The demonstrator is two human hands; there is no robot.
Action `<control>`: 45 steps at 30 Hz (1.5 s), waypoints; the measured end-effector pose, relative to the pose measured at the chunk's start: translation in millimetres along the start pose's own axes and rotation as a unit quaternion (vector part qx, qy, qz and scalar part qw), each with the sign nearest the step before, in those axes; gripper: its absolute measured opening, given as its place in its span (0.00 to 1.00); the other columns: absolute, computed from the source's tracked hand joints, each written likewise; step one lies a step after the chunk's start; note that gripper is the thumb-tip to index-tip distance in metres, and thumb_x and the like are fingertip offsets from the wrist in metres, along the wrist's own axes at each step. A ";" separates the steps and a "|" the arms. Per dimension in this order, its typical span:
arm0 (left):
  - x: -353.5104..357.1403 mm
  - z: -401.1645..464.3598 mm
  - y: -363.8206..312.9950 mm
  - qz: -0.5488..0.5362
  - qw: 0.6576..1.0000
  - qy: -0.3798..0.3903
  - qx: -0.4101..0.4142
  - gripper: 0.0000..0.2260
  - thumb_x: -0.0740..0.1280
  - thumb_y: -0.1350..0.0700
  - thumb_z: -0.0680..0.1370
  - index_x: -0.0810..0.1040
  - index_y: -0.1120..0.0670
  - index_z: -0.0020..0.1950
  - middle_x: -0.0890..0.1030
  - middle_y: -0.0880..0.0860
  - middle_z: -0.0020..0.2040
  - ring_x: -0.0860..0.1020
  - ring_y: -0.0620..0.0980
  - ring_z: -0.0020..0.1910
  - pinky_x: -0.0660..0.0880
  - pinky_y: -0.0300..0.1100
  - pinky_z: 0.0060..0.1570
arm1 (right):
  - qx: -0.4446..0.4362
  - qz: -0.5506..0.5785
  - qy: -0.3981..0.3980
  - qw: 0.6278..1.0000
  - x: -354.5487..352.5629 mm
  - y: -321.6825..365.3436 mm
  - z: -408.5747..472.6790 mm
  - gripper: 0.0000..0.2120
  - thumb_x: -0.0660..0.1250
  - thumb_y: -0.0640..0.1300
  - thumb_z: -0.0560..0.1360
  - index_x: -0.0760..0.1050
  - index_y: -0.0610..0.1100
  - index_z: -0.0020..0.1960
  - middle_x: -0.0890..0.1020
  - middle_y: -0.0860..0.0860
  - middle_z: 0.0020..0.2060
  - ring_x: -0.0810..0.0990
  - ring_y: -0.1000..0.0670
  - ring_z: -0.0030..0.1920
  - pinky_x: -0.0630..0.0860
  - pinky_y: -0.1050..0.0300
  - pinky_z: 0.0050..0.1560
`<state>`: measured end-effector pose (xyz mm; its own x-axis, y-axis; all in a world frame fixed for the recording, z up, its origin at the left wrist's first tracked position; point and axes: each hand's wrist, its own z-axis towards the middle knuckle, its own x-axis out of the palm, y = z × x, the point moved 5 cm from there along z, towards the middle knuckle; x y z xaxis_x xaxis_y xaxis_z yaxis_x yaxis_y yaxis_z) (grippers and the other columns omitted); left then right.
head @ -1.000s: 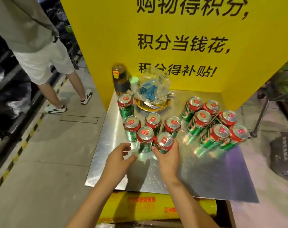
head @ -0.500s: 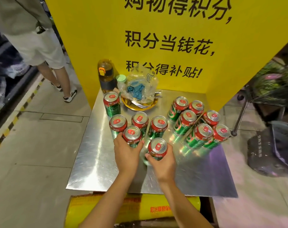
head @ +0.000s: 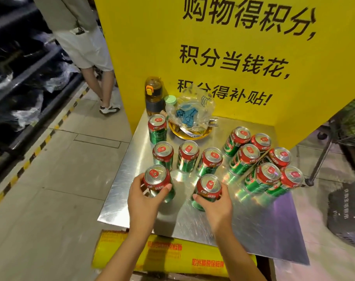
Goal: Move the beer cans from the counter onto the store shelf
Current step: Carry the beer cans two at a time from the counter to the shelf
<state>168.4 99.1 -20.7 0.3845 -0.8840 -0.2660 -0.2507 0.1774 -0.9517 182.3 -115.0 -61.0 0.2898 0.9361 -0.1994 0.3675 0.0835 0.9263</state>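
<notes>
Both front cans have parted since half a second ago: your left hand (head: pixel 144 196) now grips one green-and-red beer can (head: pixel 157 182) drawn out to the near-left of the cluster, while your right hand (head: pixel 214 205) wraps a second beer can (head: pixel 208 190) that sat beside it a moment earlier. One second back, your fingers were only reaching for the pair. The left can looks tilted and possibly lifting off; whether its base has cleared the steel counter (head: pixel 253 224) cannot be told. That reads as the pickup under way, with the carry to the shelf yet to come; none of the cans has left the counter.

Four loose cans (head: pixel 187 156) stand upright just behind your hands, and a packed group of six (head: pixel 259 163) sits to the right, well apart from your grip. A tea bottle (head: pixel 153 96) and a gold tray holding a plastic bag (head: pixel 193 115) crowd the back against the yellow sign wall (head: pixel 233 57).

Your open room lies toward you and to the left: the counter's near edge and left edge are both close to the left can, so lift before you swing. A bystander (head: pixel 87 47) stands in the aisle by dark shelving (head: pixel 20 67) on the left, which could narrow that path.
</notes>
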 end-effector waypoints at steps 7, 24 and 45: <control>-90.7 -13.2 -17.0 -0.077 0.996 -0.040 -0.001 0.26 0.75 0.53 0.66 0.72 0.50 0.62 0.78 0.49 0.57 0.76 0.48 0.56 0.72 0.39 0.53 | -0.027 0.044 0.123 0.991 40.9 47.4 -50.9 0.29 0.79 0.34 0.61 0.74 0.51 0.57 0.82 0.53 0.51 0.81 0.56 0.51 0.78 0.62 0.50; -461.0 -29.2 10.2 -0.100 0.950 -0.295 -0.010 0.28 0.72 0.43 0.59 0.74 0.44 0.59 0.79 0.43 0.54 0.76 0.42 0.54 0.71 0.41 0.48 | -0.111 -0.014 0.413 0.904 364.0 136.8 -242.7 0.46 0.77 0.60 0.46 0.72 0.53 0.63 0.81 0.53 0.55 0.78 0.52 0.56 0.74 0.62 0.48; -747.2 114.0 47.9 -0.076 0.857 -0.509 -0.021 0.21 0.74 0.51 0.67 0.72 0.42 0.57 0.77 0.39 0.51 0.74 0.41 0.52 0.69 0.31 0.44 | -0.153 -0.067 0.615 0.771 769.4 205.1 -346.9 0.27 0.79 0.41 0.63 0.73 0.56 0.56 0.80 0.56 0.49 0.77 0.58 0.51 0.71 0.65 0.42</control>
<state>-29.6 817.5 115.0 0.9863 -0.0569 -0.1550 -0.1517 0.0587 -0.9867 174.2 740.9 86.4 -0.8583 0.5126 -0.0214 0.0403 0.1088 0.9932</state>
